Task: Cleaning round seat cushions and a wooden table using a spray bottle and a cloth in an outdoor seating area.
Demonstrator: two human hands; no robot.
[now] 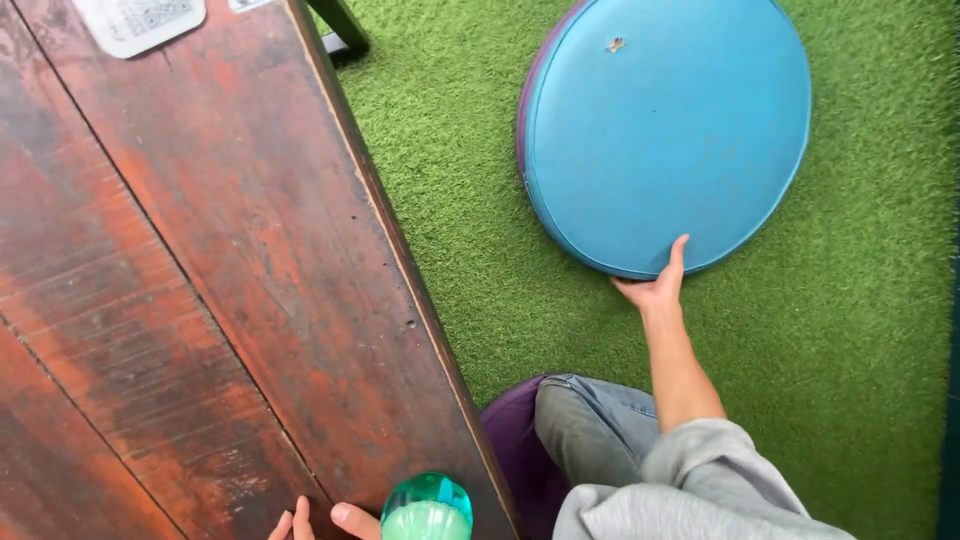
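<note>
Right hand (pixel 655 290) grip closed on blue cushion (pixel 665 135) edge | left hand (pixel 320 520) grip unclear | grass (pixel 860 360) around

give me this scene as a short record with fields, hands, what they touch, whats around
right hand: right hand grips the near edge of a round blue cushion, thumb on top
left hand: left hand, only fingertips in view, rests on the wooden table beside a green bottle
cushion: lies on green artificial grass
seat: purple cushion under the person's leg
table corner: white card
</note>
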